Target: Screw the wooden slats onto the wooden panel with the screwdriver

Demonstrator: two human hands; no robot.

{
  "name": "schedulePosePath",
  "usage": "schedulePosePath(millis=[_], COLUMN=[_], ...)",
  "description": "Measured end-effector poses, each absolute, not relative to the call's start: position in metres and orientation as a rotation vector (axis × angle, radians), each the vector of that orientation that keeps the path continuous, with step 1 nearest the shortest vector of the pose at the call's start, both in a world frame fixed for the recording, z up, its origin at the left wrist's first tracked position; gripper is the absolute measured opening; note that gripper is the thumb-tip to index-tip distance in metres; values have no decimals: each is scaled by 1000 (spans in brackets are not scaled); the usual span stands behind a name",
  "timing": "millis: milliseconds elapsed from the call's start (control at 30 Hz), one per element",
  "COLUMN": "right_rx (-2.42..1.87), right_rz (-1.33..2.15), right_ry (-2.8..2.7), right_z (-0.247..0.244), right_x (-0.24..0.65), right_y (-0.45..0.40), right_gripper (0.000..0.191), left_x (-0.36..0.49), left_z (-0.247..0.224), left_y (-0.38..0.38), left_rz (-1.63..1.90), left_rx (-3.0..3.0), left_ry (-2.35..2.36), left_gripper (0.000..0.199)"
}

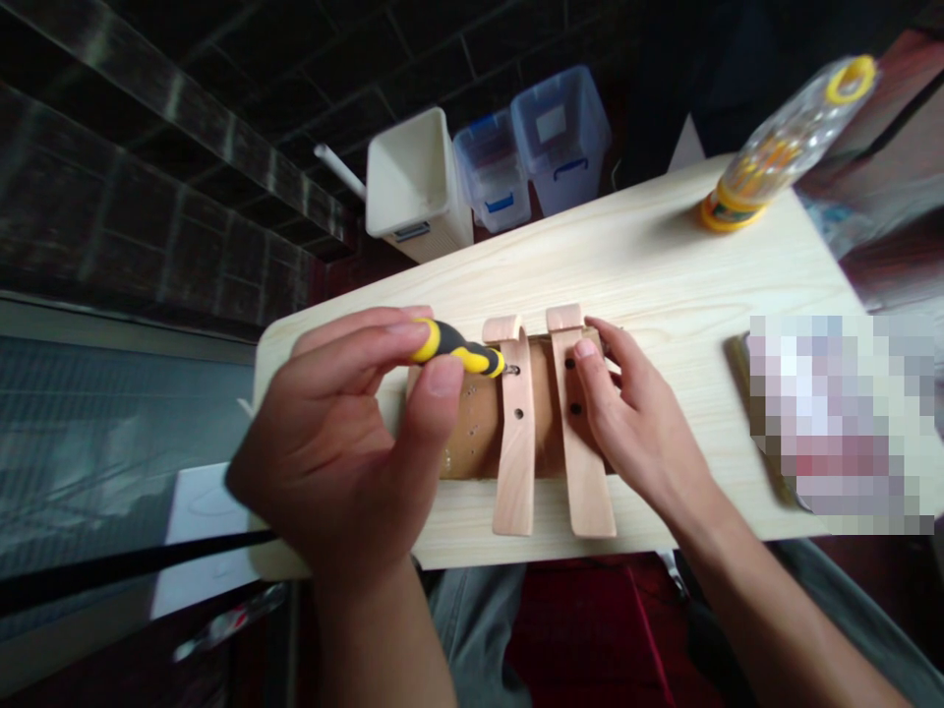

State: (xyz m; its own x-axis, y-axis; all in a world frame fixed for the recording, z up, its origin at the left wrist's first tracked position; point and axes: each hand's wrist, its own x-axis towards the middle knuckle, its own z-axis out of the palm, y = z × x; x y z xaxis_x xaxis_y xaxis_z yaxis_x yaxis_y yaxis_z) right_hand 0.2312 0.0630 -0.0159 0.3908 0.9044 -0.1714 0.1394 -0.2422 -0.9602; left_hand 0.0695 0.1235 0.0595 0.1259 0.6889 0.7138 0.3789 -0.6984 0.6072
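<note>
My left hand (361, 423) grips a yellow and black screwdriver (464, 349) between thumb and fingers. The screwdriver's tip meets the upper hole of the left wooden piece (514, 482), which is curved at its top and has a second dark hole lower down. A similar right wooden piece (590, 482) lies beside it with two dark holes. Both pieces rest across a brown board (546, 413) with small holes on its left part. My right hand (634, 408) holds the right wooden piece and the board's right end, thumb on top.
The pale wooden table (649, 265) carries a clear bottle with yellow ends (782, 147) at the back right and a blurred-out flat object (841, 423) at the right. Beyond the far edge stand a white bin (413, 182) and two clear plastic boxes (491, 172).
</note>
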Motion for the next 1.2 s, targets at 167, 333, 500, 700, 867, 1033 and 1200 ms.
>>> schedulePosePath(millis=[167, 333, 500, 700, 867, 1033, 1200], right_rx=[-1690, -1664, -1610, -1406, -1181, -1173, -1155], right_rz=[957, 799, 489, 403, 483, 489, 495], right_ry=[-917, -891, -871, -1049, -1257, -1363, -1411], right_z=[-19, -20, 1, 33, 56, 59, 59], right_x=[229, 230, 229, 223, 218, 213, 212], right_y=[63, 63, 64, 63, 67, 71, 72], right_gripper=[58, 56, 37, 32, 39, 32, 31], left_x=[72, 68, 67, 68, 71, 71, 58], left_z=[58, 60, 56, 45, 44, 49, 45], left_y=[123, 122, 121, 113, 105, 103, 110], left_rz=[1637, 1567, 1577, 1532, 1364, 1267, 1101], left_rx=[2125, 2147, 2065, 1842, 1868, 1923, 2029], left_ry=[1090, 1139, 1082, 1116, 1220, 1230, 1191], left_gripper=[38, 24, 29, 44, 30, 30, 39])
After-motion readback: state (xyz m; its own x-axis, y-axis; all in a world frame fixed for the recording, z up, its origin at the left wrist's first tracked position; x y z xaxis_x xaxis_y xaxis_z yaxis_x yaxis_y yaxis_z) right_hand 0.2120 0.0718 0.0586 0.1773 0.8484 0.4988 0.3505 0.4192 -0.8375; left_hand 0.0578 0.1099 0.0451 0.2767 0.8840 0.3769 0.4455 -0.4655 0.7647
